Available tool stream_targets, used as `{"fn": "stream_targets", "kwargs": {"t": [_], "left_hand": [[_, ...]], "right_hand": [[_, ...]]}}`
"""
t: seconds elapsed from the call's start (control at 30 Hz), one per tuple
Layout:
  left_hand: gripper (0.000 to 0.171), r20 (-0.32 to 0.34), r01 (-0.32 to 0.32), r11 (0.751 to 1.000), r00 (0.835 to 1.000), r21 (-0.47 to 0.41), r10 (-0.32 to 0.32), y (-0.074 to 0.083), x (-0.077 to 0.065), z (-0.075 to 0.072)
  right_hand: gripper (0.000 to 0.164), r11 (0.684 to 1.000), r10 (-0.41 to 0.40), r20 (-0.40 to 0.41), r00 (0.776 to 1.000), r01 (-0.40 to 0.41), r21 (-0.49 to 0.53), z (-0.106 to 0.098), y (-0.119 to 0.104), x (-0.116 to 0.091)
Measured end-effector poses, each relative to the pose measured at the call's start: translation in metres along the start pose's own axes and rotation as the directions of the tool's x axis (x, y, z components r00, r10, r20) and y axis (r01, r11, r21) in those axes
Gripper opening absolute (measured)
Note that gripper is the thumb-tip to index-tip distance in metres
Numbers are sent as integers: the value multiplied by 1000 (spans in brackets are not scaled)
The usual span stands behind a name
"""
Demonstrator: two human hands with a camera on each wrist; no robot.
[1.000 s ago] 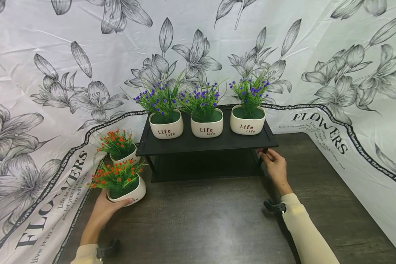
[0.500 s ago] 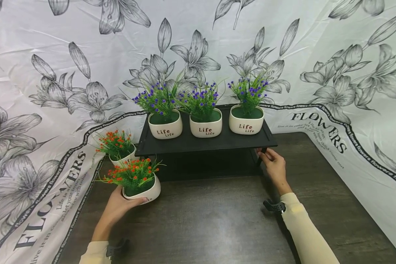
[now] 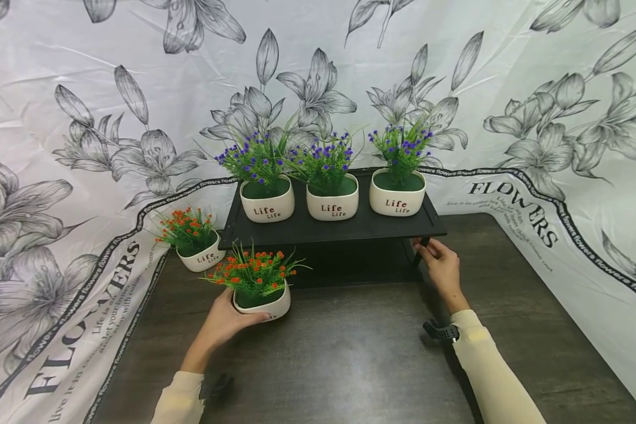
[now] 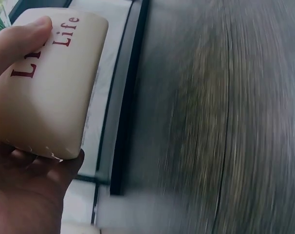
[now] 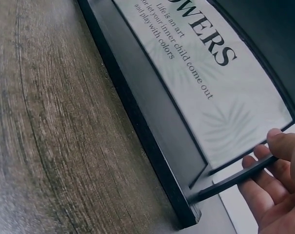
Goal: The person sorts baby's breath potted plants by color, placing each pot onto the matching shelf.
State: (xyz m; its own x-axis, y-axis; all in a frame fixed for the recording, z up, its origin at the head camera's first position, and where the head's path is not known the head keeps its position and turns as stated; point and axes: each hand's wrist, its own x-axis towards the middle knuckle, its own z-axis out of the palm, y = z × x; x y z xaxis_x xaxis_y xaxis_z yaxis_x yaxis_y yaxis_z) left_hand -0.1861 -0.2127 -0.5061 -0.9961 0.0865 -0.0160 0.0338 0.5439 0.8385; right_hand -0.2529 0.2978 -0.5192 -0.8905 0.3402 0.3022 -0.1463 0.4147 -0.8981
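Observation:
My left hand grips a white flower pot of orange artificial flowers, thumb across its "Life" lettering. The left wrist view shows this pot from below, lifted over the table, fingers under its side. In the head view it overlaps the front left corner of a black two-tier shelf. My right hand holds the shelf's front right post; in the right wrist view, thumb and fingers wrap around this thin black post. Three white pots with purple flowers, left, middle and right, stand in a row on the top tier.
Another white pot with orange flowers stands on the table left of the shelf. The dark wooden table stretches in front. A white cloth printed with flowers hangs behind and runs along both sides.
My left hand has carried the orange-flowered pot to the right, away from the other orange one and to the shelf's front. The right hand stays on the post.

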Motion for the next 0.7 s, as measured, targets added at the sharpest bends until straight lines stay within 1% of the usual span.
{"fn": "stream_targets", "kwargs": {"t": [0.1,0.2,0.33,0.47,0.57,0.7], "left_hand": [[102,15,1,1000,1000,-5,0,6,4,12],[103,28,-5,1000,1000,-3,5,13,8,23],[102,48,-28,999,998,-31,29,23,13,37],[99,66,-56,997,996,-61,60,32,18,51],[97,75,-82,994,993,-72,87,38,22,61],[101,91,-108,992,989,-69,114,46,29,75]], "right_hand": [[26,999,-1,-2,1000,0,-35,-1,-1,0],[25,995,-4,-7,1000,3,-99,-2,-4,0],[21,986,-7,-35,999,1,-169,-1,-8,0],[15,982,-15,-67,998,2,-191,-1,-11,-1],[15,979,-39,-79,996,22,-205,-2,-12,-1],[13,973,-75,-77,994,56,-222,-1,-12,0]]}}
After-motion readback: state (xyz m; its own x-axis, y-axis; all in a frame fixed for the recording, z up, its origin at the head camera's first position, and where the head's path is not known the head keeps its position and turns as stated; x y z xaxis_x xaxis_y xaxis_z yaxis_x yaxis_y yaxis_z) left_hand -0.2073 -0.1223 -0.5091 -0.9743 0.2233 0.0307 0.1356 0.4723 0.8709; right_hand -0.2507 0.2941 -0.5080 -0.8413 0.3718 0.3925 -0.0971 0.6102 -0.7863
